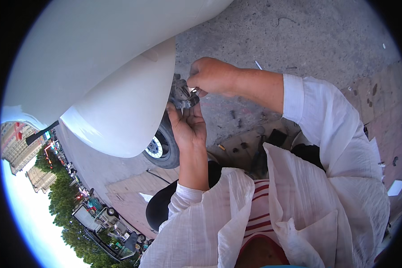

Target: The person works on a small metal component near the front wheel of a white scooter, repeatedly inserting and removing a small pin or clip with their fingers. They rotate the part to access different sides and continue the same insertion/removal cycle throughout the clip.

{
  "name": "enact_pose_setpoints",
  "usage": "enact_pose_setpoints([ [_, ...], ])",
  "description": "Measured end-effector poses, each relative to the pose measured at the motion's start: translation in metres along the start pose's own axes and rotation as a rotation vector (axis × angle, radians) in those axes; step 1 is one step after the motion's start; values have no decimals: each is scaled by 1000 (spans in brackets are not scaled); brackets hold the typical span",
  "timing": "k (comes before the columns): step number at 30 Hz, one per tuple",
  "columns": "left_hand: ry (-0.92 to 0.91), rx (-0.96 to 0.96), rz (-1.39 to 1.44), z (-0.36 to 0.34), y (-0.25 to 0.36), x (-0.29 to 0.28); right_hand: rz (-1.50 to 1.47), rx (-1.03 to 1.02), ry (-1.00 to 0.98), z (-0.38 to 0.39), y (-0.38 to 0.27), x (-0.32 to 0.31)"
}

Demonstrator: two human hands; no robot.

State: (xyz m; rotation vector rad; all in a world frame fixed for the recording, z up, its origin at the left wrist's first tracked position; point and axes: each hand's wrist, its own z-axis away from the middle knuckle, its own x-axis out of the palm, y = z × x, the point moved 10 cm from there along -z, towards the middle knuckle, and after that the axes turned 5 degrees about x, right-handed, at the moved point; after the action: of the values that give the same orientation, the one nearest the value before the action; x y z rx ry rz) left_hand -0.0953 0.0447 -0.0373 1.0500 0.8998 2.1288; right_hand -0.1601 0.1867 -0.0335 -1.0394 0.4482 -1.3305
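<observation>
A dark grey metal mechanical part point(181, 92), jagged and clamp-like, sits beside the edge of a glossy white body panel point(120, 107). My left hand point(190, 127) comes up from below with its fingers and thumb around the part's lower side. My right hand point(212, 76) reaches in from the right, its fingers closed and pressed against the part's right side. A small bright bit shows at those fingertips, too small to name. Below the panel, partly covered by my left wrist, is a black-tyred wheel point(167, 147) with a silvery disc point(155, 148) at its hub.
Small dark parts point(239, 123) and an orange-tipped stub point(221, 147) lie on the grey ground at my right. A thin white stick point(258, 65) lies beyond my right forearm. A black box-like object point(278, 137) is near my knees. Parked vehicles point(107, 219) and trees stand far left.
</observation>
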Motion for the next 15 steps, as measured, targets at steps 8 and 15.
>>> enact_pose_setpoints([
  [8, -2, 8, -22, -1, 0, -4, 139, 45, -40, 2, -12, -3],
  [15, -28, -36, 83, 0, -3, -4, -230, 83, -197, 8, -7, -4],
])
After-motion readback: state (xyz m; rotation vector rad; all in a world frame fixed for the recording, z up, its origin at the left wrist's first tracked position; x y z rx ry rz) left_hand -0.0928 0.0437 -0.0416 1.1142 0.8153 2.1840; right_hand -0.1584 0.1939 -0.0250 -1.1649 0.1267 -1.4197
